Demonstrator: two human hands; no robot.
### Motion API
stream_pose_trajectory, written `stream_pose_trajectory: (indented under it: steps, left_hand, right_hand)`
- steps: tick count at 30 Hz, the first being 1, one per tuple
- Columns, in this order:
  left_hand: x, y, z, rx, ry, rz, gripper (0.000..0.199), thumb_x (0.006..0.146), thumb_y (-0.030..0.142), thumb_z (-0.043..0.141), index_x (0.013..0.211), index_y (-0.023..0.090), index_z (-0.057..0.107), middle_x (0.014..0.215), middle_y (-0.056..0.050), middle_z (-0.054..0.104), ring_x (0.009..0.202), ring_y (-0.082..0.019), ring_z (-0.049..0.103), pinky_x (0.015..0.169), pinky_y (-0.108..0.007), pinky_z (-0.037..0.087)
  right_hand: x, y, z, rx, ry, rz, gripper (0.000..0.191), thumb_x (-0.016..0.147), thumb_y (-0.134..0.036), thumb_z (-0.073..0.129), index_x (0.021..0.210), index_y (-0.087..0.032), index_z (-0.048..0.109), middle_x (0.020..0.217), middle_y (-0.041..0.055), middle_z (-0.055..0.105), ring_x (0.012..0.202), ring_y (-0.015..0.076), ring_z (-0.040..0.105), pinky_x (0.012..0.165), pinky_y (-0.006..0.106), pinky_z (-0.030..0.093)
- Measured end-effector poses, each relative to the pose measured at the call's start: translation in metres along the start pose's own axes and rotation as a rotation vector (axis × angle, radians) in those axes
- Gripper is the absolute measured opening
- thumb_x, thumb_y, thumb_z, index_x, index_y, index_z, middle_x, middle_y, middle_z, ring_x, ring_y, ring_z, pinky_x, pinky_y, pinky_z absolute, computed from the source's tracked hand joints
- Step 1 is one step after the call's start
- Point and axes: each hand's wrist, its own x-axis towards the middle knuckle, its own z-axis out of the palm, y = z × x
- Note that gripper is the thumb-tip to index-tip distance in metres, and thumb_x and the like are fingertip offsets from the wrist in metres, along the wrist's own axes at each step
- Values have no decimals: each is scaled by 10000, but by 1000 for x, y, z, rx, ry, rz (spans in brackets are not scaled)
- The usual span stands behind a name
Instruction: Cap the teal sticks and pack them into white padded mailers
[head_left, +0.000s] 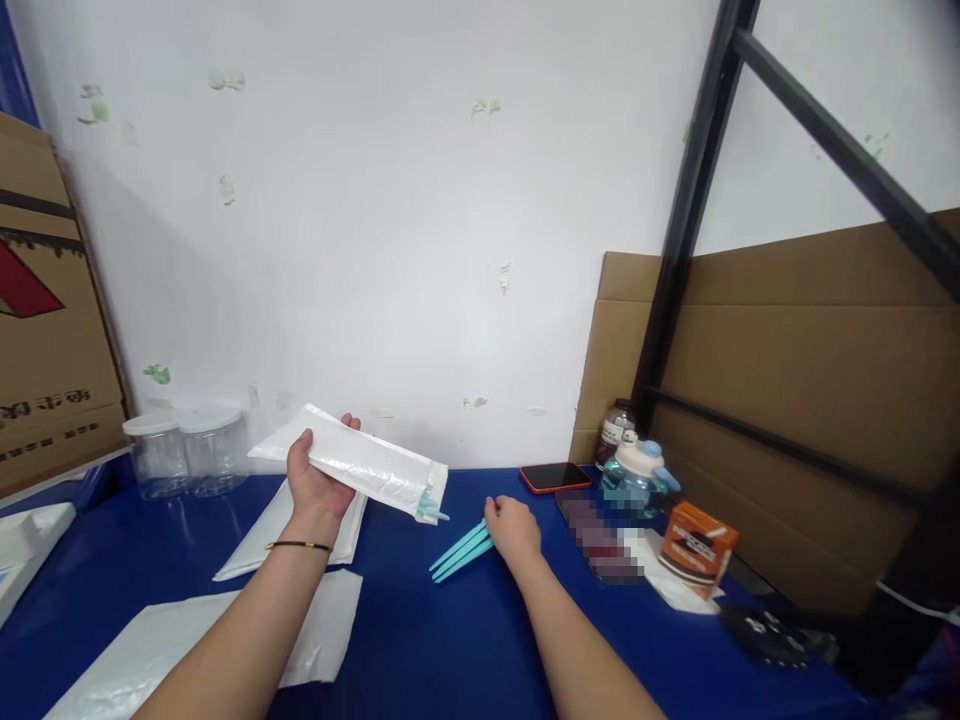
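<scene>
Left hand [316, 492] is clasping a glossy pouch [375, 466] slanting lower-right; right hand [514, 530] is pinching tapered teal sticks [463, 550] pointing lower-left.

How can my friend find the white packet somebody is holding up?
Look for the blue table by the white wall. Above it, the left hand holds up a long white packet. Unlike the white packets lying on the table, this one has turquoise tips poking out of one end.
</scene>
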Motion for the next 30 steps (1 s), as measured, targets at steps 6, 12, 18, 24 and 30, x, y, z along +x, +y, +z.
stream_pose_trajectory:
  steps: [6,12,18,24,30]
  left_hand:
    - [-5,-14,5,9,7,-24,399,688,414,507,1020,194,537,960,-53,633,1002,-223,579,878,-358,478]
    - [-11,-16,9,-32,67,-56,419,686,419,505,1021,169,535,940,-64,640,983,-226,588,863,-351,483]
    - [-11,-24,8,-52,114,-87,409,697,385,516,1039,161,539,968,-61,646,1004,-211,584,860,-322,482]
    - [-15,-49,11,-67,144,-136,373,700,394,544,964,137,607,991,-88,652,912,-215,611,805,-323,499]
    - [-26,-72,23,-77,49,-189,395,715,416,529,962,127,636,1004,-95,652,790,-199,628,775,-367,512]
  right_hand:
    - [-14,-13,4,-354,-49,-67,326,869,-295,349,927,-154,637,968,143,593,776,251,632,677,350,429]
    - [-15,-16,-10,-208,-29,-73,395,878,-455,342,1028,-189,591,1068,142,528,775,246,612,695,381,422]
    - [-22,-27,-35,585,-149,-455,299,865,-318,396,1104,-267,569,1146,31,493,966,176,520,827,280,419]
    - [-25,-31,-11,743,-367,-354,455,746,-191,522,1194,-272,522,1081,23,514,721,123,548,706,263,459]
    - [-19,-26,-8,782,-394,-447,543,658,-130,602,1187,-240,554,1099,40,553,1040,217,508,934,363,382]
